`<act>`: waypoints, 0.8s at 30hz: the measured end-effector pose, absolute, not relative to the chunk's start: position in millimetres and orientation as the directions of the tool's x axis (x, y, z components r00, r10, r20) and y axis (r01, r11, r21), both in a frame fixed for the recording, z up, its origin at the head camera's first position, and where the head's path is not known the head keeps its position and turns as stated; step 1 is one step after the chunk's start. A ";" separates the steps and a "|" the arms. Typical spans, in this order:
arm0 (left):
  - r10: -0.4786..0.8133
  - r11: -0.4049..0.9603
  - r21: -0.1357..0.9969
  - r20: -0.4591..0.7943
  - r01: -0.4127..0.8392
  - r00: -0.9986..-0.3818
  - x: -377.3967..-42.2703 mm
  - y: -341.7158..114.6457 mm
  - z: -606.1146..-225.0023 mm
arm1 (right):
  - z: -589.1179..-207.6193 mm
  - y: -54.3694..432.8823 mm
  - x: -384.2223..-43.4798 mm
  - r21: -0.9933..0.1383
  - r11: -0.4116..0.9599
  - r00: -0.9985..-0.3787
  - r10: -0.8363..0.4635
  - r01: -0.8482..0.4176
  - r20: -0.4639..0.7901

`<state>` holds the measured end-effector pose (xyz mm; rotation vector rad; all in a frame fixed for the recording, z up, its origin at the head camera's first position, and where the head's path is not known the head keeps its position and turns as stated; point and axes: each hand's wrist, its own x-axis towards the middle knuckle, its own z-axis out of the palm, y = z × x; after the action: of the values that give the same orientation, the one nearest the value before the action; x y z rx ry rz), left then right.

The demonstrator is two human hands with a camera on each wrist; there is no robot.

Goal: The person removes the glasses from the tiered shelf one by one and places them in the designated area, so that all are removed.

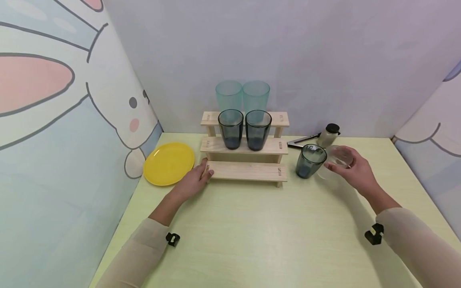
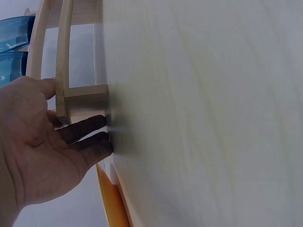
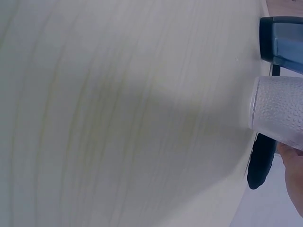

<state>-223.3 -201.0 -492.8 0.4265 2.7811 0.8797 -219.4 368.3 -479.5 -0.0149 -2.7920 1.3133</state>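
At the left end of the lowest step of a three-tier wooden rack (image 1: 246,171), my left hand (image 1: 191,184) grips the board's end, thumb on one side and fingers on the other. The left wrist view shows that step's leg (image 2: 87,99) beside the lower fingers. My right hand (image 1: 358,172) holds a clear cup (image 3: 279,111) with a bumpy texture by its side, fingers curled around it near the rim. Just left of that cup stands a dark grey glass (image 1: 308,165). Two similar dark glasses (image 1: 231,132) occupy the middle step, and two pale teal cups (image 1: 229,96) the top step.
A yellow plate (image 1: 169,164) lies left of the rack, near the left wall. Behind the right-hand cups are a black-capped jar (image 1: 327,137) and a metal utensil with black parts (image 1: 304,141). The back wall closes the table's far edge.
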 end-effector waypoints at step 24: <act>0.338 0.768 0.600 -0.086 0.222 -0.937 -222.4 -200.7 -492.0 | -476.8 367.1 -220.8 -0.773 0.633 -0.999 0.028 0.037 -0.025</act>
<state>-222.4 -200.7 -492.0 0.4441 2.7736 0.9061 -220.8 367.1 -476.8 -0.0560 -2.8482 1.3494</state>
